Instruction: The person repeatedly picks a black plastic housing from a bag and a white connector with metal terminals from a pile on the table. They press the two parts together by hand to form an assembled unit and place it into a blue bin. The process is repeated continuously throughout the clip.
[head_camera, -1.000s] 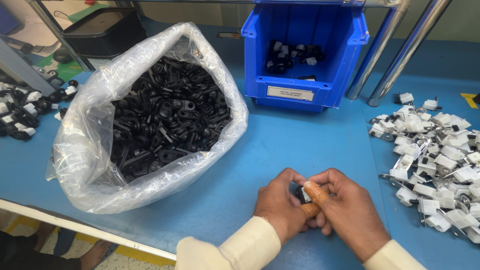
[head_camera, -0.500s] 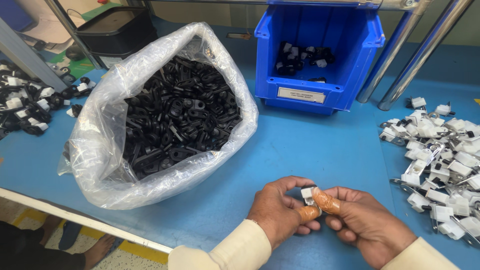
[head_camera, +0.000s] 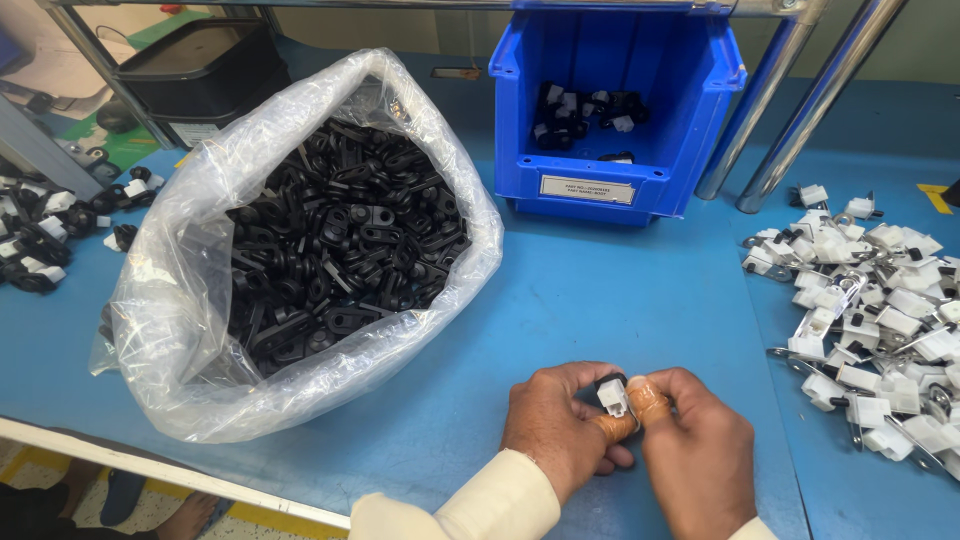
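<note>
Both hands meet at the lower centre of the frame, just above the blue tabletop (head_camera: 620, 300). The left hand (head_camera: 560, 430) and the right hand (head_camera: 700, 450) are closed together on one small clip part (head_camera: 612, 393), white with a black portion at its upper end. The part sits between the two hands, pinched by thumbs and forefingers; orange finger cots cover the fingertips (head_camera: 648, 398) touching it. The remaining fingers of both hands curl inward, so neither hand is spread wide. Cream sleeves (head_camera: 480, 505) cover both wrists at the bottom edge of the frame. To the left of the hands, occupying the centre left of the frame, an open clear plastic bag (head_camera: 190, 300) rests on the tabletop and holds a heap of black plastic parts (head_camera: 340, 250). Above the hands, at the upper centre, a blue storage bin (head_camera: 610, 150) stands on the tabletop with a few black and white pieces (head_camera: 590, 112) in its rear portion and a white label on its front lip. At the right edge of the frame, well apart from the right hand, lies a loose pile of white clips with metal tabs (head_camera: 870, 320). A smaller scatter of black and white parts (head_camera: 40, 235) lies at the left edge. Two metal tubes (head_camera: 800, 110) rise diagonally at the upper right.
</note>
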